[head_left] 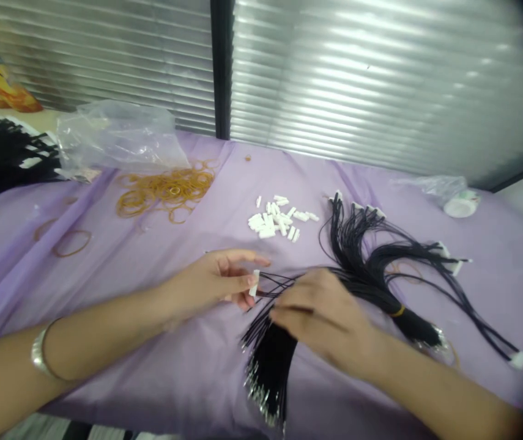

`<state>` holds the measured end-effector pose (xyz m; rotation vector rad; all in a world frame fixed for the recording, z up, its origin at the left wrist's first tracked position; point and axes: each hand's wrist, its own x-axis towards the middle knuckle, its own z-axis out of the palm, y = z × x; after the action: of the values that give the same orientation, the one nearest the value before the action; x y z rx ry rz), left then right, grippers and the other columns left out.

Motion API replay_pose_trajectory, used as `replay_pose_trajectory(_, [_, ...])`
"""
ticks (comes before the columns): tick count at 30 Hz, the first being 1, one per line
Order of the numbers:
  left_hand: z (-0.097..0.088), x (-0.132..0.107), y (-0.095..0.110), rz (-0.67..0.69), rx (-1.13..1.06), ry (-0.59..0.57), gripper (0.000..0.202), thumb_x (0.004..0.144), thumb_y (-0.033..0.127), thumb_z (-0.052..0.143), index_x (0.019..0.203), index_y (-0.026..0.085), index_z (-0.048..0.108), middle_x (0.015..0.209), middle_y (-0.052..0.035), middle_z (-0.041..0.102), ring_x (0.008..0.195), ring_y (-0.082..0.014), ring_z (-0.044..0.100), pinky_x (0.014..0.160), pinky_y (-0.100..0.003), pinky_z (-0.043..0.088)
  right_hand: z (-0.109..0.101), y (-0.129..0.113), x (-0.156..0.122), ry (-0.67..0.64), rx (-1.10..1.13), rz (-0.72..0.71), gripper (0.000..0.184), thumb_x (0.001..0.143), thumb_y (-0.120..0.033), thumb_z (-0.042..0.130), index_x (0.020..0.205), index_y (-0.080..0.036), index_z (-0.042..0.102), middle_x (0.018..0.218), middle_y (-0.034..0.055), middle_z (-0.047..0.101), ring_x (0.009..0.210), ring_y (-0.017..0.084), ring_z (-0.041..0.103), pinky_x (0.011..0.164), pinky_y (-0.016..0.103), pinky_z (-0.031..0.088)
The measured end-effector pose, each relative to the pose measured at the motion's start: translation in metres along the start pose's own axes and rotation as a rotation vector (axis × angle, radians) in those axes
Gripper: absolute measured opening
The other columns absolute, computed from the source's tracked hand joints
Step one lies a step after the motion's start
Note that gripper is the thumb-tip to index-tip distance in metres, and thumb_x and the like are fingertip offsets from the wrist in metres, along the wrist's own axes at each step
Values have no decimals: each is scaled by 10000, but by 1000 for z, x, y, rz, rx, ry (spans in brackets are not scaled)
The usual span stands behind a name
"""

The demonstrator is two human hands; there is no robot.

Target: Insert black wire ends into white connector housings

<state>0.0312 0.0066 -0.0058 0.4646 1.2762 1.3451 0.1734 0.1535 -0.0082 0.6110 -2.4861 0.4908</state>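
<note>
2 hands are working over the purple tablecloth: the left hand is pinching a white connector so its opening is facing black wires, which the right hand is gripping loosely beside the loose wire bundle.

The purple-covered tabletop carries rubber bands, white connectors, black wire bundles and a plastic bag.

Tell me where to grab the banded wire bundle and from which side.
Probably grip the wire bundle at its narrow waist by the yellow band, coming down from above. There the wires are packed tight; toward both ends they fan out loose. The right hand lies just left of the band, so come from the right.
</note>
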Motion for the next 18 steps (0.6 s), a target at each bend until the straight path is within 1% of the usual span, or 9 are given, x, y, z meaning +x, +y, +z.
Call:
replay_pose_trajectory(1, [0, 0, 0, 18, -17, 21, 211, 767, 187, 610, 973, 151, 589, 666, 23, 589, 577, -69, 556, 581, -192, 442, 0, -2, 0, -98, -4, -10, 160, 815, -107, 539, 960, -131, 601, 950, 46, 617, 895, 161, 528, 781, 310, 447])
replay_pose_trajectory(2, [-1, 1, 1, 38, -36, 41, 159, 758, 181, 615, 911, 136, 610, 659, 20, 582, 581, -67, 548, 588, -192, 437, 2, -3, 0, -167, -27, 19, 188, 837, -131, 513, 1008, -130, 590, 1005, 50, 610, 939, 172, 520, 824, 324, 444])
replay_pose_trajectory(4, [-4, 3, 1, 82, -101, 86, 107, 734, 139, 621, 839, 119, 628, 675, 12, 583, 613, -64, 543, 647, -198, 439, 7, -3, 0, -288, -27, 129, 261, 862, -199, 489, 1104, -126, 556, 1112, 65, 571, 1041, 184, 481, 929, 342, 411])
replay_pose_trajectory(6, [-8, 6, 0, 122, -176, 122, 180, 705, 87, 612, 880, 124, 632, 727, 3, 596, 675, -71, 551, 723, -207, 433, 11, 0, 0, -367, 35, 226, 307, 865, -254, 490, 1144, -135, 535, 1158, 64, 538, 1093, 171, 446, 991, 327, 369])
replay_pose_trajectory(8, [-11, 8, 0, 161, -175, 131, 290, 676, 60, 614, 955, 138, 623, 783, -3, 605, 730, -81, 554, 756, -209, 420, 11, 3, 0, -401, 102, 295, 308, 860, -275, 499, 1139, -150, 537, 1149, 59, 525, 1092, 155, 434, 1000, 304, 355])
replay_pose_trajectory(10, [-13, 8, -1, 209, -72, 139, 351, 676, 84, 634, 1018, 159, 609, 806, -3, 610, 757, -90, 551, 754, -209, 413, 7, 5, 2, -413, 147, 354, 280, 858, -267, 503, 1109, -152, 545, 1115, 65, 513, 1068, 145, 434, 980, 289, 362])
replay_pose_trajectory(14, [-11, 5, -1, 273, 182, 251, 275, 769, 250, 591, 1033, 176, 608, 804, -2, 615, 711, -97, 545, 722, -233, 426, -3, 6, 7, -504, 246, 435, 96, 845, -216, 512, 899, -156, 563, 996, 56, 492, 969, 126, 453, 895, 260, 396])
replay_pose_trajectory(16, [-9, 3, -1, 306, 261, 297, 264, 786, 305, 570, 1008, 168, 610, 897, -16, 615, 696, -96, 544, 703, -237, 433, -5, 6, 9, -550, 260, 429, 50, 841, -202, 511, 846, -162, 540, 991, 48, 481, 978, 132, 440, 903, 277, 380])
replay_pose_trajectory(18, [-7, 2, -2, 346, 326, 302, 268, 793, 321, 558, 996, 153, 602, 940, -25, 605, 691, -95, 544, 689, -233, 433, -4, 5, 9, -536, 263, 403, 39, 855, -192, 485, 844, -161, 507, 1028, 46, 482, 1011, 139, 425, 927, 296, 355])
